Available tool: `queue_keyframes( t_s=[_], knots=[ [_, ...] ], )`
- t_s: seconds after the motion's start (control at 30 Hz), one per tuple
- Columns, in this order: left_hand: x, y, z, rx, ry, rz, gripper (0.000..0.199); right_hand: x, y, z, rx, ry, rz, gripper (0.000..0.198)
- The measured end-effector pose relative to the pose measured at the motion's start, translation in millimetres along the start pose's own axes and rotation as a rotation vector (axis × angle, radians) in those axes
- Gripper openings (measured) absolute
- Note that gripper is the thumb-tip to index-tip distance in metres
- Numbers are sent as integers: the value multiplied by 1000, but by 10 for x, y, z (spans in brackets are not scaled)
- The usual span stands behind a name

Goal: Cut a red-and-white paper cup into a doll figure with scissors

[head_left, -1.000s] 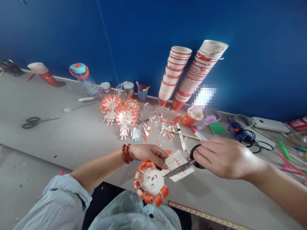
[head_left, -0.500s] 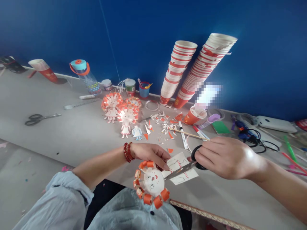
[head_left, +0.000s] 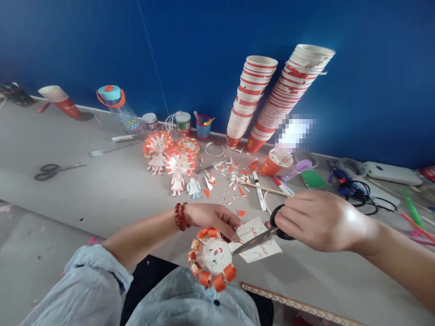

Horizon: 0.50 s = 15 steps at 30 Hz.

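Note:
My left hand [head_left: 214,220], with a red beaded bracelet at the wrist, pinches a piece of white card [head_left: 263,252] drawn with black outlines and red wavy lines. Beside the card's left edge is a round paper face [head_left: 218,256] ringed by curled orange strips; whether it is joined to the card I cannot tell. The fingers of my right hand [head_left: 314,222] are wrapped round the black handles of scissors [head_left: 253,242]. Their blades lie across the card, tips close to the face's edge. My left fingertips are partly hidden behind the face and card.
Paper scraps [head_left: 234,179] litter the table beyond my hands, near finished paper figures [head_left: 179,165]. Two tall stacks of paper cups [head_left: 251,99] lean by the blue wall. Another pair of scissors [head_left: 50,171] lies left; markers [head_left: 259,192] and a blue glue gun [head_left: 345,181] lie right.
The paper face with its orange curls has shifted slightly up and left. My hands and the scissors have hardly moved.

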<state>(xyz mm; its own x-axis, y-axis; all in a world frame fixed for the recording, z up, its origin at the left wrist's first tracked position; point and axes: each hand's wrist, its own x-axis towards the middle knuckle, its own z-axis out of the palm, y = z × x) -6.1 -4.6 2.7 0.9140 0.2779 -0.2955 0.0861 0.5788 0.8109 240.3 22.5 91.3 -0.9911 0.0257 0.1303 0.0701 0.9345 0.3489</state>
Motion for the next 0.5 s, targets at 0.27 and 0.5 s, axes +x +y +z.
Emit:
queue_keyframes(
  t_s=[0.27,0.5],
  knots=[
    [-3,33,-151,-291,53,317,49,-112,-2,94,289,-124,578,22],
    [-5,-32,-122,-224,359,725,25,-134,-338,373,574,-104,1024,27]
  ],
)
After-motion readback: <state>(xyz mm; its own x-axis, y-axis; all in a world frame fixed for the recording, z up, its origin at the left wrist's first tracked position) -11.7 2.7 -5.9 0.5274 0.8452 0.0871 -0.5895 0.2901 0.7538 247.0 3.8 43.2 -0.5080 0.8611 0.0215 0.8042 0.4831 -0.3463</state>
